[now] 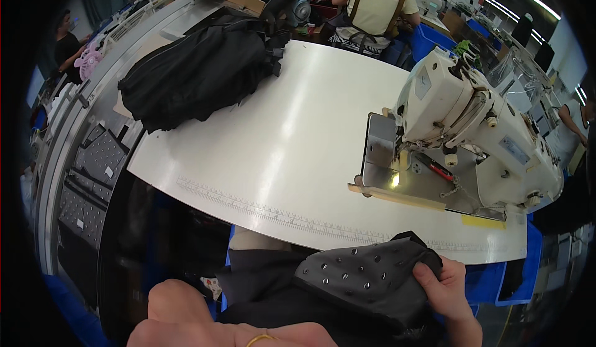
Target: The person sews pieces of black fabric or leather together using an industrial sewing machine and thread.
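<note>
A black fabric piece with shiny silver studs or eyelets hangs over my lap, at the table's near edge. My right hand grips its right end, thumb on top and the other fingers behind. My left hand lies low at the bottom edge of the picture, past a gold bangle on the wrist; its fingers are out of sight, so what they touch cannot be made out. Plain black cloth lies under and beside the studded piece.
A white sewing machine stands on the right of the white table, with red snips on its bed. Heaped black cloth covers the far left. Studded panels lie left. A person sits beyond.
</note>
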Demonstrator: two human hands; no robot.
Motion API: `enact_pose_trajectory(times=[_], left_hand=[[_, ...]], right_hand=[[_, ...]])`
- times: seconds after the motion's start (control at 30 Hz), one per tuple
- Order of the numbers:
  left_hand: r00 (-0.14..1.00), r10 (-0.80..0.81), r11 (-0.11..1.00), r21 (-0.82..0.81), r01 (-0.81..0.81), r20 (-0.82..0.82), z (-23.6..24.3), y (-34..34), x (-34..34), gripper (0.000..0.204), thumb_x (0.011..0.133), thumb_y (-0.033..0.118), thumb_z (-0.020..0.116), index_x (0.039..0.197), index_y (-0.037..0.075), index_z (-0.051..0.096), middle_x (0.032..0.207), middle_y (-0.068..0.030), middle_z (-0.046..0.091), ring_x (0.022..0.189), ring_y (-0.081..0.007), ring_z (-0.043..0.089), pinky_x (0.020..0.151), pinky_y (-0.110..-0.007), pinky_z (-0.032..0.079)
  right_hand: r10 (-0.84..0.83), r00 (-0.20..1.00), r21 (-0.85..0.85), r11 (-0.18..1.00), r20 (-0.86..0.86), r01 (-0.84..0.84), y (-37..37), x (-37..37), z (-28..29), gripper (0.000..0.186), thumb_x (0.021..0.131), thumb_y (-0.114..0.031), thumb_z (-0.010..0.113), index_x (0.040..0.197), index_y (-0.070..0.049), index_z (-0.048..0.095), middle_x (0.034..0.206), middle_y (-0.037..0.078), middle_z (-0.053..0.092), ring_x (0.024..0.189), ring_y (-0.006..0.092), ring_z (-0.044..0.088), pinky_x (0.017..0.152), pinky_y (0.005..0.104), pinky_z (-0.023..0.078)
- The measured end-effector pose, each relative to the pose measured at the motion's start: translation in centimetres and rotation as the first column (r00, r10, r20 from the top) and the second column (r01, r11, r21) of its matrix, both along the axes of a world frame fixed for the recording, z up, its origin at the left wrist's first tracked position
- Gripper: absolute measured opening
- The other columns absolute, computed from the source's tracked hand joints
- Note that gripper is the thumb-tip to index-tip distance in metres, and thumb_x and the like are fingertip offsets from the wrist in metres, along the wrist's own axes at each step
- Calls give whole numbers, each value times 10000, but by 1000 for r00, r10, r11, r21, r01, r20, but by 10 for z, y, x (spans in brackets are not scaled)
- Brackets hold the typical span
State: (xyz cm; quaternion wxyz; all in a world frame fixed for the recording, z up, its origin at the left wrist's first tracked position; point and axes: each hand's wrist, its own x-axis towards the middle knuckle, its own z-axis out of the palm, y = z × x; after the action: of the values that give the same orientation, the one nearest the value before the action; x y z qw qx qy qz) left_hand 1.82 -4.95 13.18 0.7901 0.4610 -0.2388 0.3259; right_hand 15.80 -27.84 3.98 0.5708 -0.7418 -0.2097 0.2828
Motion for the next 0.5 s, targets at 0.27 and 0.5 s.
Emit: enact_pose_trajectory(times=[0.27, 0.5], left_hand=[[994, -93, 995, -33, 95, 63, -8, 5, 10, 89, 948, 88, 583, 884, 75, 524, 778, -45, 550, 640, -174, 522, 732, -340, 492], [981, -161, 986, -36, 165, 106, -12, 9, 15, 60, 947, 78, 576, 898, 57, 548, 782, -52, 566, 635, -174, 524, 734, -332, 485]], right_hand=[[-29, 996, -62, 998, 90, 34, -17, 2, -16, 245, 961, -143, 656, 1107, 52, 675, 938, 17, 704, 850, 61, 578, 792, 230, 481], [-20, 998, -78, 997, 56, 24, -23, 0, -21, 231, 959, -135, 655, 1104, 44, 679, 921, 7, 706, 846, 51, 578, 794, 224, 482]])
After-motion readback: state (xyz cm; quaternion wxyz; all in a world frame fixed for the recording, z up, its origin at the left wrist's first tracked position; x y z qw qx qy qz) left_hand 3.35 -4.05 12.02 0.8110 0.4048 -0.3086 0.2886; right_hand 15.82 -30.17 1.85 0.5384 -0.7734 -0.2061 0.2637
